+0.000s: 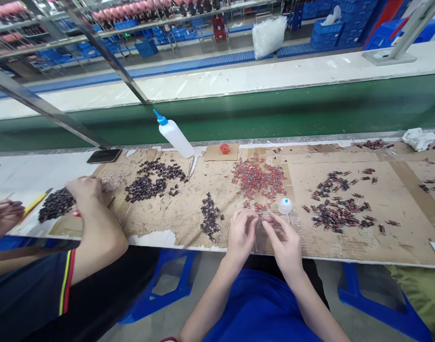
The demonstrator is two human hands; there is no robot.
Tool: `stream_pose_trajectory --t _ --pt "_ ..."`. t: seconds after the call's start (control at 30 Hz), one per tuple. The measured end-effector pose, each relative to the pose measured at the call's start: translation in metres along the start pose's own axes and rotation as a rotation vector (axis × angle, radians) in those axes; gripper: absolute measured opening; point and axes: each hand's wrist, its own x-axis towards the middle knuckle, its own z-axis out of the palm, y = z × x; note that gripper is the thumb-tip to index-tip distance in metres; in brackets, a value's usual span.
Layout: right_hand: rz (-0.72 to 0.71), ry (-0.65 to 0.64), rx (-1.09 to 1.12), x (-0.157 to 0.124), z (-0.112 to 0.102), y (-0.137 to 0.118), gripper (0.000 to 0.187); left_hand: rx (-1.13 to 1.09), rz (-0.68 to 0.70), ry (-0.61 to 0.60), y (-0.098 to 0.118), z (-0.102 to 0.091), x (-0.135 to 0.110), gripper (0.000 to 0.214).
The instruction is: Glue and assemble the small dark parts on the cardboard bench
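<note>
My left hand (pixel 241 232) and my right hand (pixel 282 239) meet over the table's front edge, fingertips pinched close together. Whatever lies between them is too small to make out, though a speck of red shows there. Just beyond my fingers spreads a pile of small red-and-dark parts (pixel 258 176). A small round white bottle with a blue tip (pixel 285 206) stands right by my right hand. To the left of my left hand lies a narrow heap of small dark pieces (pixel 210 216). Several larger red-and-black pieces (pixel 336 214) lie in a pile on the right.
Cardboard (pixel 367 247) covers the table. A tall white squeeze bottle (pixel 178 138) leans at the back, near a small red cup (pixel 225 148). At left, a co-worker's arm (pixel 98 213) reaches among dark pieces (pixel 146 185); a phone (pixel 104 156) and a yellow cutter (pixel 35 204) lie nearby.
</note>
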Motion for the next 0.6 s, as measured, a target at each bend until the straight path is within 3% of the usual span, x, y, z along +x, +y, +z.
stream_pose_trajectory --t 0.1,0.33,0.5,0.6 --pt "0.153 -0.028 0.122 0.003 0.008 0.003 0.032 -0.083 -0.034 -0.018 0.009 -0.002 -0.001 0.01" --pt "0.247 -0.072 0.205 0.007 0.011 0.0 0.03 -0.169 -0.153 0.011 0.002 -0.004 -0.004 0.006" --pt "0.296 0.009 0.215 0.004 0.002 0.005 0.036 0.051 -0.114 0.048 -0.005 -0.004 -0.004 0.008" --pt "0.281 0.074 0.164 0.003 -0.01 0.01 0.037 0.17 -0.067 -0.028 -0.003 0.0 -0.007 0.012"
